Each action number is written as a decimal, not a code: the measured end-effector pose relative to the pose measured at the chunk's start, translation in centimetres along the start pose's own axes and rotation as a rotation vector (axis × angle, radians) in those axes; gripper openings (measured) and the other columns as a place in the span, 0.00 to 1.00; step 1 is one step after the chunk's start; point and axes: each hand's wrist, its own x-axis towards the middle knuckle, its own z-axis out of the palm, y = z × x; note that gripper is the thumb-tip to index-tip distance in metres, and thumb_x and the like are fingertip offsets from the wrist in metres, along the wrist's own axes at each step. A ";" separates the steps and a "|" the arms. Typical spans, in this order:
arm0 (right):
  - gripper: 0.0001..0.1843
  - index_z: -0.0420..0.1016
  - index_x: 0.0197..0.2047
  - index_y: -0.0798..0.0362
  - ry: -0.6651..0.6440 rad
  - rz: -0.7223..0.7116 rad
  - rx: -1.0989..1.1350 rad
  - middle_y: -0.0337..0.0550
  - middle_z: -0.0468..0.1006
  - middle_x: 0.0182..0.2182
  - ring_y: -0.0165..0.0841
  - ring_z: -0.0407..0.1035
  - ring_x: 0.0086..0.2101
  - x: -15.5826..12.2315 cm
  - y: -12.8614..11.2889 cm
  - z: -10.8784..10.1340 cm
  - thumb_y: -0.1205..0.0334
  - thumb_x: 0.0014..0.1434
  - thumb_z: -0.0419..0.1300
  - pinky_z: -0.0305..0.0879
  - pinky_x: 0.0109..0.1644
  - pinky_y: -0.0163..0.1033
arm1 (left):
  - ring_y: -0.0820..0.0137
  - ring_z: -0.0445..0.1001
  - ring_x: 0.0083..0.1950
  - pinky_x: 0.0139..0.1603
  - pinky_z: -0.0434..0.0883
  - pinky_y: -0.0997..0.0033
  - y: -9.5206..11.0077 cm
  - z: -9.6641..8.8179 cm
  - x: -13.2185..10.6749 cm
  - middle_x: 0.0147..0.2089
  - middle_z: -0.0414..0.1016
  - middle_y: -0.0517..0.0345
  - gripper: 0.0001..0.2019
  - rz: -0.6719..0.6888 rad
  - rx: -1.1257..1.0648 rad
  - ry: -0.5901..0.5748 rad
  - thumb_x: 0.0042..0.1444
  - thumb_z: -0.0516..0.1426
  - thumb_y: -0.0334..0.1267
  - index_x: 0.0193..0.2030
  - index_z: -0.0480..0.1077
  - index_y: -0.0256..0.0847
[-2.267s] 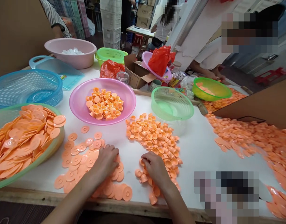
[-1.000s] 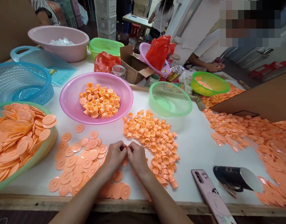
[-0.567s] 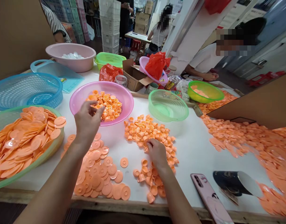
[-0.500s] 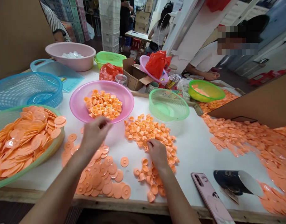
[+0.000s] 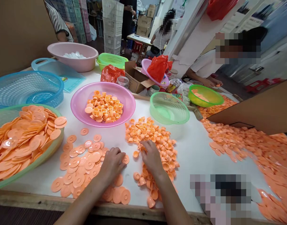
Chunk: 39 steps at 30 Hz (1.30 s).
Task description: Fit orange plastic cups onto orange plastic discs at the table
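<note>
The left hand (image 5: 112, 165) lies curled, fingers bent down, on the edge of a loose pile of flat suction cups (image 5: 79, 179). The right hand (image 5: 151, 157), also curled, presses into a second pile of upturned suction cups (image 5: 153, 137). The hands stand apart, and whether either pinches a cup cannot be told. Both piles are orange, two in all, and almost meet between the hands.

Four containers sit nearest: a pink bowl (image 5: 74, 107) heaped with upturned cups, a green-rimmed bowl (image 5: 51, 156) full of flat cups, a blue basket (image 5: 28, 87) and a pale green basket (image 5: 169, 107). A wide strip of white table (image 5: 195, 162) lies open between the right pile and a long orange spread of cups (image 5: 237, 140). The table's wooden front edge (image 5: 87, 207) runs just below the wrists, with flat cups almost reaching it.
</note>
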 end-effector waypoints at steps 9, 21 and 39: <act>0.07 0.77 0.35 0.52 -0.135 0.173 0.159 0.42 0.77 0.28 0.34 0.71 0.30 -1.1 -2.1 0.7 0.66 0.55 0.57 0.65 0.36 0.37 | 0.63 0.68 0.45 0.44 0.61 0.63 -0.8 1.1 -0.3 0.41 0.71 0.55 0.07 0.004 -0.053 0.041 0.53 0.60 0.35 0.39 0.76 0.46; 0.08 0.66 0.20 0.51 -0.117 0.308 0.371 0.35 0.70 0.17 0.29 0.64 0.20 -1.5 -4.8 4.4 0.69 0.48 0.55 0.57 0.24 0.32 | 0.63 0.68 0.41 0.42 0.59 0.63 -0.8 1.0 -0.1 0.34 0.75 0.54 0.07 -0.004 -0.065 0.006 0.54 0.59 0.35 0.39 0.77 0.45; 0.10 0.64 0.22 0.52 -0.154 0.247 0.238 0.39 0.73 0.22 0.30 0.65 0.25 -1.7 -5.0 4.2 0.69 0.54 0.55 0.56 0.30 0.34 | 0.76 0.68 0.20 0.22 0.62 0.77 0.6 -0.4 2.2 0.23 0.73 0.64 0.06 -0.525 -0.614 -0.119 0.45 0.56 0.28 0.29 0.73 0.38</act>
